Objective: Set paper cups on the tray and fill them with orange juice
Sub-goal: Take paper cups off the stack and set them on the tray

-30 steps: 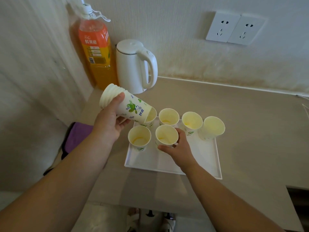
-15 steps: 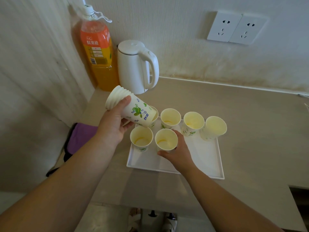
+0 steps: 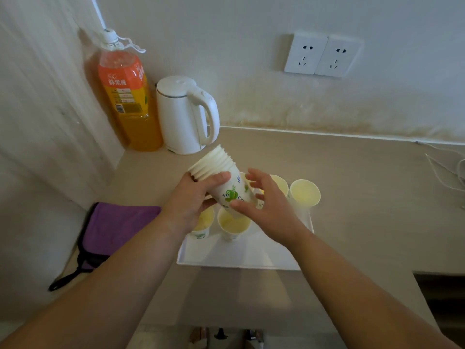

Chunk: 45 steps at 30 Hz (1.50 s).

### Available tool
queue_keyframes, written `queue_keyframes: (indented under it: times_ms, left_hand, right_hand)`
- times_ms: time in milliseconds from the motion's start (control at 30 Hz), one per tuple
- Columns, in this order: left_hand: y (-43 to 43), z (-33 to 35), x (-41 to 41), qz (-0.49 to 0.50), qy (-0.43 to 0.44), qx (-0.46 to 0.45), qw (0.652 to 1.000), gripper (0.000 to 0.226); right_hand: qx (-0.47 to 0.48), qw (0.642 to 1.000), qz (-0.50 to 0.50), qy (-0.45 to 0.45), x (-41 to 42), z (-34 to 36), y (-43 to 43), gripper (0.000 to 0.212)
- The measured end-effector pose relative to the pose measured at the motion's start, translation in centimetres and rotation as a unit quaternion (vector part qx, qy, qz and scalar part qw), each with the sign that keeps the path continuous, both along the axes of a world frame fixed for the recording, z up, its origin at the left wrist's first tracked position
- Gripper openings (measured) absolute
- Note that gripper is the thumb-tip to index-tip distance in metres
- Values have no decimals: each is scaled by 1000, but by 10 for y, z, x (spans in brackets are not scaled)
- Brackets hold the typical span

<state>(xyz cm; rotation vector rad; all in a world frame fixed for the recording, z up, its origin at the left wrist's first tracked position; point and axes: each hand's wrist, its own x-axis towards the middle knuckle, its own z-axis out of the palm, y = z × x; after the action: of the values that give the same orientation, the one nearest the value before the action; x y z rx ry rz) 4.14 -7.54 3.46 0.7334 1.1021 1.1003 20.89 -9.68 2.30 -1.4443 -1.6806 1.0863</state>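
A: We are looking down at the counter (image 3: 364,210), and the left hand (image 3: 191,200) is gripping the stack of paper cups (image 3: 216,172) round its middle, fingers and thumb wrapping it.

B: And we are seeing that stack tilting over the white tray (image 3: 239,258), ribbed end pointing up and left, green-printed end pointing down toward the cups below.

A: The right hand (image 3: 269,207) is meeting it there. Its thumb is lying against the printed end, and the fingers are spreading loosely beyond it, not closing on anything.

B: On the tray we are making out a front cup (image 3: 234,225) in plain sight and a second cup (image 3: 205,219) half hiding under the left wrist. A back cup (image 3: 280,185) is peeking past the right fingers, and a far right cup (image 3: 305,193) is standing near the tray's right edge.

A: Their insides are looking yellowish. Whether juice is in them, we cannot tell.

B: The orange juice bottle (image 3: 128,102) is standing capped in the corner, well apart from the tray, just beside the white kettle (image 3: 182,117).

A: And we are spotting a purple cloth (image 3: 120,222) off to the left, with two wall sockets (image 3: 323,55) above.
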Motion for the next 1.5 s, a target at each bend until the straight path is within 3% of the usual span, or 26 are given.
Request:
queue_keyframes:
  times_ms: [100,367,533,667,833,967,1167,1500]
  left_hand:
    - [-1,2,14,-43,9,9,999,71]
    - [0,10,28,-73,36,19,997,64]
    - [-5,11,43,-14,23,21,999,28]
    - [7,15,34,116,-48,-57,990,25]
    - [20,17,13,153,-78,-78,982,23]
    - [17,11,19,145,-79,-87,982,23]
    - [17,3,17,155,-65,-90,982,23]
    - [13,0,16,159,-48,-81,983,21]
  right_hand:
    - [-14,999,30,-7,-5,17,7,76]
    - [11,1000,10,-24,14,15,2,71]
    - [25,998,4,-50,24,17,2,72]
    - [16,997,-25,-71,44,2,-4,78]
    - [-90,980,-145,99,78,-32,-15,71]
    - [-114,970,-154,149,80,-61,-18,72]
    - [-98,978,-141,121,65,-98,-16,83]
    - [-82,987,-131,36,60,-116,-21,79]
